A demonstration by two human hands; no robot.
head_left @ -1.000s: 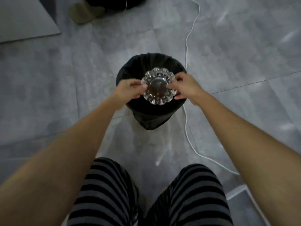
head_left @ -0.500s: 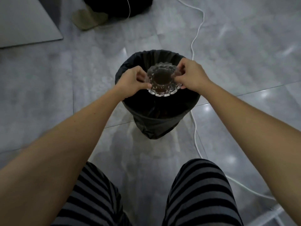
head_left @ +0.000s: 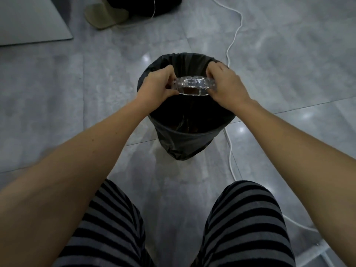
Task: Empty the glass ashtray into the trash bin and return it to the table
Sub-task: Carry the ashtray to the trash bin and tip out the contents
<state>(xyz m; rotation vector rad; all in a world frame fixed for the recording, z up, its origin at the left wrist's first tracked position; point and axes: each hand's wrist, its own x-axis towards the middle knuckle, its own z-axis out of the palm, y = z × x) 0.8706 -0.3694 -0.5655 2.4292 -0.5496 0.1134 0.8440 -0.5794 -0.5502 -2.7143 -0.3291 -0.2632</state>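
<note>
Glass ashtray (head_left: 193, 86) sits between my two hands, tipped on edge so I see its rim side-on, right over the open mouth of the trash bin (head_left: 185, 139). My left hand (head_left: 157, 83) pinches its left edge, my right hand (head_left: 225, 84) grips its right edge.

Gleaming between the left hand (head_left: 157, 84) and right hand (head_left: 226, 85): clear cut glass ashtray (head_left: 192, 85), faceted, glossy, catching light along its edge. Sagging beneath both hands: thin black plastic liner of the trash bin (head_left: 185, 145), wrinkled, faintly shiny. Reflecting lamps all around: grey stone-look floor tiles (head_left: 57, 97), polished smooth. Trailing right of the right hand: white plastic-coated cable (head_left: 234, 41). Covering the legs nearer than the hands: striped soft matt cloth (head_left: 107, 232).
</note>
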